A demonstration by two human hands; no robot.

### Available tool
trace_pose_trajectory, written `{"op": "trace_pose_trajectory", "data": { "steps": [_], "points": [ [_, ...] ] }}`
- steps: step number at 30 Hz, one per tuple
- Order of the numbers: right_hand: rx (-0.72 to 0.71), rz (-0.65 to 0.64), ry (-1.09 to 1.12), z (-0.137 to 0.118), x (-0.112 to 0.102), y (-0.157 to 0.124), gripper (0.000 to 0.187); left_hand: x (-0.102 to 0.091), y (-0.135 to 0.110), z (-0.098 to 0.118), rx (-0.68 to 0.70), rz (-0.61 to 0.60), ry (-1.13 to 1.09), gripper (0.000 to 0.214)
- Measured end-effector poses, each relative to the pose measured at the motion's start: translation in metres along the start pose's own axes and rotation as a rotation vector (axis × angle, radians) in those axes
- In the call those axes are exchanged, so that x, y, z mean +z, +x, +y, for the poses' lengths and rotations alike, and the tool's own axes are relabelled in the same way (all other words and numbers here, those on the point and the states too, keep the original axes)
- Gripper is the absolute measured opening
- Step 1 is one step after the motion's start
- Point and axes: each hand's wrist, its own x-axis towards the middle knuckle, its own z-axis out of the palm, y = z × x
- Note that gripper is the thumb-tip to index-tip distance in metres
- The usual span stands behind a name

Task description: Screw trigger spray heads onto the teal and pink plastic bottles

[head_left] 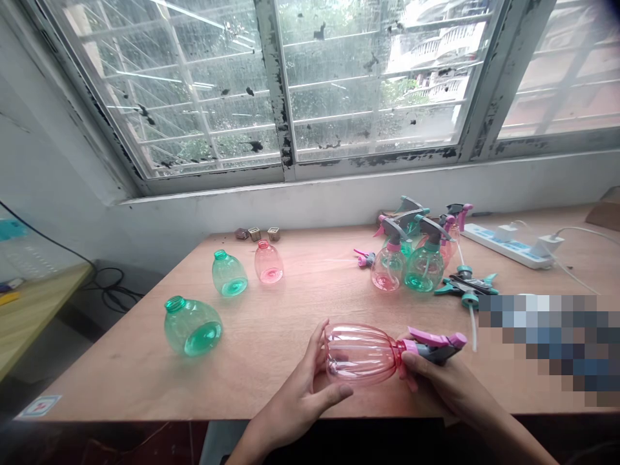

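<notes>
While our left hand (300, 387) clasped the base of the pink spray bottle (361, 354), which lay sideways at the near edge of the worktop (290, 303), our right hand (436, 381) gripped its neck below the spray head (436, 342). Three capless bottles lay left: a near green bottle (192, 326), a far green bottle (228, 274) and a small pink bottle (268, 262). Far right, the capped bottles (411, 261) overlapped, so we could not count them. A pixelated patch (552, 342) hid the right edge.

Two capless green bottles (192, 326), one capless pink bottle (268, 262), one held pink spray bottle (363, 352), three small pots (254, 233).
</notes>
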Motion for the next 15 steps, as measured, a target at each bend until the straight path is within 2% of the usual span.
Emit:
{"op": "trace_pose_trajectory", "data": {
  "steps": [15],
  "points": [
    [0.019, -0.005, 0.026, 0.0048, -0.0017, 0.0014, 0.044, -0.0001, 0.0005, -0.0016, -0.008, -0.002, -0.007, 0.104]
  ]
}}
